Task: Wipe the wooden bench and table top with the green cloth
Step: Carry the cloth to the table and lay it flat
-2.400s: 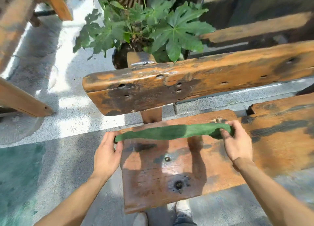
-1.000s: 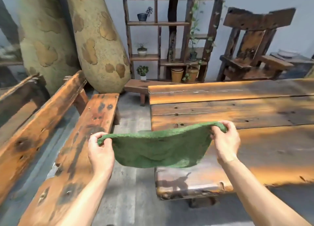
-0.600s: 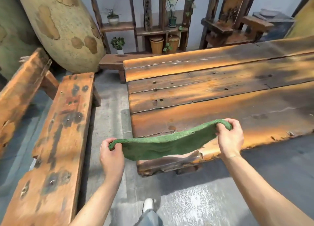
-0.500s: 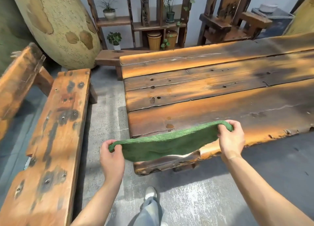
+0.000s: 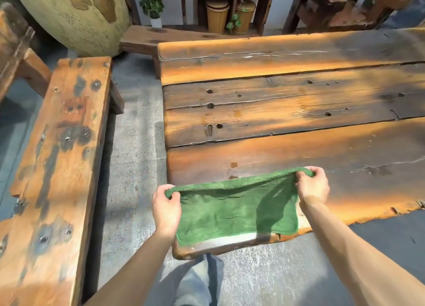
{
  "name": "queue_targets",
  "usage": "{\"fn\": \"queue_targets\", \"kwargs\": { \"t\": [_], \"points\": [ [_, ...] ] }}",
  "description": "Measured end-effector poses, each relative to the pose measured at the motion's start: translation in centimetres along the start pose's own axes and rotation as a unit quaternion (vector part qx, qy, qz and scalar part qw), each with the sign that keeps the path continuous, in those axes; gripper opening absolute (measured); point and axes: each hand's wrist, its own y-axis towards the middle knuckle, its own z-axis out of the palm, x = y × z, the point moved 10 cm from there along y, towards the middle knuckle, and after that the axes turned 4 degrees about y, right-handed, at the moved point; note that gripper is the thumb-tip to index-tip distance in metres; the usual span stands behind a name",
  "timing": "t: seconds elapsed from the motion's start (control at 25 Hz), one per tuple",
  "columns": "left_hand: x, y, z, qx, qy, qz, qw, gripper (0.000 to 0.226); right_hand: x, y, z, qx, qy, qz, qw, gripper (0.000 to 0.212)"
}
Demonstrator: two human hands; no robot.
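left hand [image 5: 167, 208] + right hand [image 5: 312, 186] pinch green cloth [image 5: 236, 210] far corners | cloth draped on tabletop [image 5: 299, 153] near corner | risk: bunches when dragged, snags rough plank edge, skips bench [image 5: 59, 149]

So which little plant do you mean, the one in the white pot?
Start at the huge mottled yellow jar at top left. Just right of it, behind the low dark bench, stands the small leafy plant in a white pot. Its neighbours further right sit by tan ribbed containers; only this pot is white.
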Motion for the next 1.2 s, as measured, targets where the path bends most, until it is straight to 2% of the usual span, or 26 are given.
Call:
{"fn": "queue_targets", "kwargs": {
  "t": [0.2, 0.28, 0.4, 0.48, 0.56, 0.6, 0.72, 0.8, 0.88, 1.04, 1.2],
  "points": [
    [0.5, 5.3, 3.5, 0.002, 0.013, -0.047, 0.999, 0.015, 0.2, 4.1, 6.0, 0.028, -0.062, 0.015, 0.998, 0.025],
    [-0.1, 6.0, 4.1, -0.002, 0.019, -0.016, 1.0, 0.02, 0.3, 4.1, 7.9, 0.054, -0.056, 0.007, 0.997, 0.032],
    [-0.7, 4.9, 5.1, 0.011, 0.067, 0.028, 0.997, 0.043, 0.1, 2.1, 10.2, 0.142, -0.109, -0.081, 0.981, 0.046],
    [-0.6, 2.6, 6.7, 0.044, 0.149, 0.106, 0.982, 0.056, -1.3, 0.0, 12.1, 0.208, -0.225, -0.177, 0.935, 0.052],
    [-0.2, -0.6, 9.3, 0.104, 0.258, 0.22, 0.935, 0.067, -3.7, -1.4, 13.2, 0.243, -0.328, -0.256, 0.876, 0.061],
    [1.0, -1.8, 10.7, 0.139, 0.329, 0.242, 0.902, 0.073, -4.9, -1.9, 13.4, 0.251, -0.363, -0.278, 0.854, 0.066],
    [4.4, -4.9, 13.7, 0.226, 0.475, 0.234, 0.818, 0.089, -9.0, -3.1, 13.6, 0.278, -0.42, -0.312, 0.806, 0.076],
    [5.2, -5.2, 14.8, 0.229, 0.512, 0.233, 0.794, 0.088, -10.0, -3.2, 13.8, 0.27, -0.439, -0.339, 0.787, 0.078],
    [5.1, -3.8, 15.8, 0.22, 0.529, 0.21, 0.792, 0.082, -10.3, -2.3, 14.3, 0.266, -0.461, -0.334, 0.778, 0.077],
    [5.1, -0.9, 16.9, 0.204, 0.526, 0.158, 0.81, 0.074, -8.5, -0.2, 16.4, 0.255, -0.466, -0.334, 0.779, 0.075],
    [2.3, 3.0, 18.0, 0.19, 0.527, 0.173, 0.81, 0.08, -6.5, 1.7, 18.2, 0.248, -0.459, -0.33, 0.786, 0.076]
  ]
}}
